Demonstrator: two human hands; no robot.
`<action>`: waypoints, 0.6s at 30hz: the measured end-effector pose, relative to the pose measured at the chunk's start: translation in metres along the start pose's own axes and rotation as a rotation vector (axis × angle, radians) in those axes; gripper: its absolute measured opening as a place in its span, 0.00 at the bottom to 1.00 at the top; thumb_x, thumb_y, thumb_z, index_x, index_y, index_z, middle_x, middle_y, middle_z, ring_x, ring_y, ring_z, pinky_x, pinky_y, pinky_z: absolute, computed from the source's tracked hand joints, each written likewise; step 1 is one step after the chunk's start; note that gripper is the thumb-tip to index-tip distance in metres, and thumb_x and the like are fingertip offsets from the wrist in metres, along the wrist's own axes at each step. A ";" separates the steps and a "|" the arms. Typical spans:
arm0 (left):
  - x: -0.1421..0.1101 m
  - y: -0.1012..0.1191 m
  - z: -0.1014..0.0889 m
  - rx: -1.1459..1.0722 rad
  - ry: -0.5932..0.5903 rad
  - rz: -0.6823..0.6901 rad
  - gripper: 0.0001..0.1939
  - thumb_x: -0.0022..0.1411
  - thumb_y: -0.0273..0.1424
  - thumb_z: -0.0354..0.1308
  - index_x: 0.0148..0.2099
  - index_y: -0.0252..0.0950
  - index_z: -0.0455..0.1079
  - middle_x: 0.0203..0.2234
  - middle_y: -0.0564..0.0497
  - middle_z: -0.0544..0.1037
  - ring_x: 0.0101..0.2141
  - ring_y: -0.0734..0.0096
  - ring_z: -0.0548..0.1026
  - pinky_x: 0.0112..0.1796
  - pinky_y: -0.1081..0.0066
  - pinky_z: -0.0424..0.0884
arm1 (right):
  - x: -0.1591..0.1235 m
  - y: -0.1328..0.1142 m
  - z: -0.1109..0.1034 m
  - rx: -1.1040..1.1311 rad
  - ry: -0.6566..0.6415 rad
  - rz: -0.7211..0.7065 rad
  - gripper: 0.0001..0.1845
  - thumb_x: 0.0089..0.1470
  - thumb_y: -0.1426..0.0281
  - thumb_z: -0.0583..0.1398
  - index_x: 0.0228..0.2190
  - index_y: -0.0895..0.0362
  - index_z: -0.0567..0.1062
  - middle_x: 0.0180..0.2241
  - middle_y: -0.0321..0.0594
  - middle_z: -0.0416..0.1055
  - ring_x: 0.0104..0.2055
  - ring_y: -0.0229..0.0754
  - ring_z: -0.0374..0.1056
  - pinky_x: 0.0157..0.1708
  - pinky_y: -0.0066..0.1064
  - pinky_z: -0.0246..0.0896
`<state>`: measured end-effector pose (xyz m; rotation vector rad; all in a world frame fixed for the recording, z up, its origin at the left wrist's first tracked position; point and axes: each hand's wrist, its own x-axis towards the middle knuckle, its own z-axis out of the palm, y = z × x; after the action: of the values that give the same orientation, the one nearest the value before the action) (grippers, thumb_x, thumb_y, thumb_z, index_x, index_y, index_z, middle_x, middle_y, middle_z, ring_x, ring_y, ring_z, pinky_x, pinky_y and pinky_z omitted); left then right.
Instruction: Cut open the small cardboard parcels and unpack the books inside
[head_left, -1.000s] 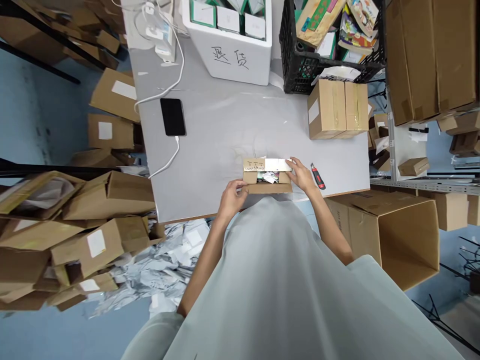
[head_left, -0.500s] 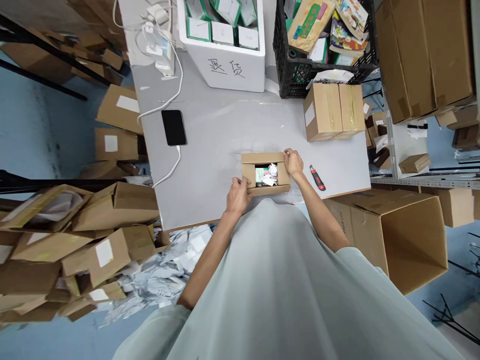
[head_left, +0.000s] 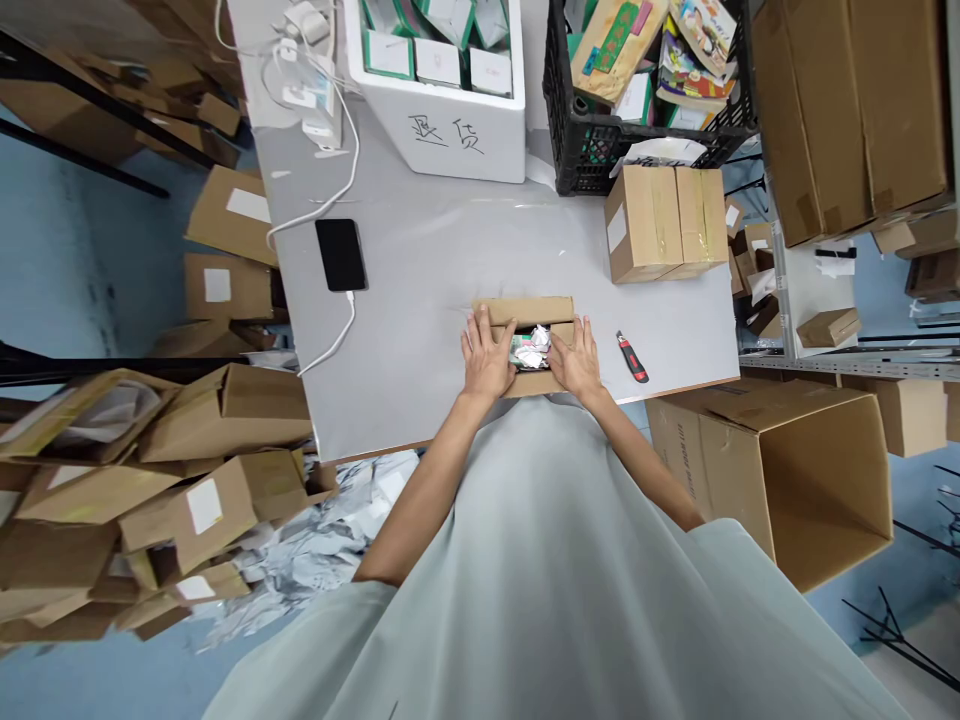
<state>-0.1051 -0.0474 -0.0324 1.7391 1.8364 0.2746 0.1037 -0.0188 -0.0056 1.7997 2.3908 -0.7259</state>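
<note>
A small cardboard box (head_left: pixel 524 311) with its top flaps apart lies at the table's front edge, close to my body. Inside it I see crumpled white paper (head_left: pixel 534 346) over something green and white, only partly visible. My left hand (head_left: pixel 489 357) lies on the box's left side flap, fingers spread and thumb toward the opening. On the opposite flap rests my right hand (head_left: pixel 576 358), its fingers stretched out and thumb side at the opening. A red and black utility knife (head_left: pixel 633 358) lies to the right of that hand.
On the table (head_left: pixel 420 240) are a phone (head_left: pixel 341 255) on a white cable, a white foam box (head_left: pixel 469 135) of small cartons, a black crate (head_left: pixel 592 160) of books and two taped boxes (head_left: pixel 645 225). A large open carton (head_left: pixel 825 490) stands right; cardboard boxes (head_left: pixel 202 480) pile up left.
Both hands have shifted from gripping the box's side edges to lying on its side flaps, nearer the opening. The far flap stands out more now, and the view has shifted slightly.
</note>
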 end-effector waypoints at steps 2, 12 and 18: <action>-0.004 -0.006 0.000 -0.065 0.024 0.016 0.49 0.59 0.23 0.63 0.81 0.38 0.56 0.84 0.35 0.30 0.81 0.32 0.31 0.75 0.31 0.48 | 0.004 0.002 -0.002 0.006 -0.045 -0.012 0.38 0.68 0.65 0.65 0.75 0.56 0.66 0.82 0.57 0.40 0.84 0.68 0.31 0.76 0.61 0.49; -0.044 -0.045 -0.038 -0.114 0.164 -0.065 0.42 0.59 0.29 0.69 0.75 0.48 0.66 0.84 0.46 0.41 0.81 0.33 0.41 0.75 0.31 0.52 | -0.035 0.048 -0.010 0.215 0.063 0.104 0.40 0.69 0.75 0.47 0.79 0.55 0.55 0.81 0.53 0.49 0.72 0.50 0.67 0.66 0.46 0.72; -0.057 -0.032 -0.021 -0.079 0.119 -0.044 0.28 0.67 0.26 0.58 0.67 0.43 0.74 0.78 0.41 0.62 0.78 0.44 0.57 0.73 0.37 0.59 | -0.033 0.058 0.003 0.245 0.090 0.171 0.30 0.74 0.67 0.52 0.72 0.56 0.70 0.78 0.57 0.56 0.76 0.53 0.63 0.71 0.47 0.65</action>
<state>-0.1448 -0.1008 -0.0164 1.6581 1.9183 0.4360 0.1668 -0.0377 -0.0160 2.1417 2.2464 -0.9730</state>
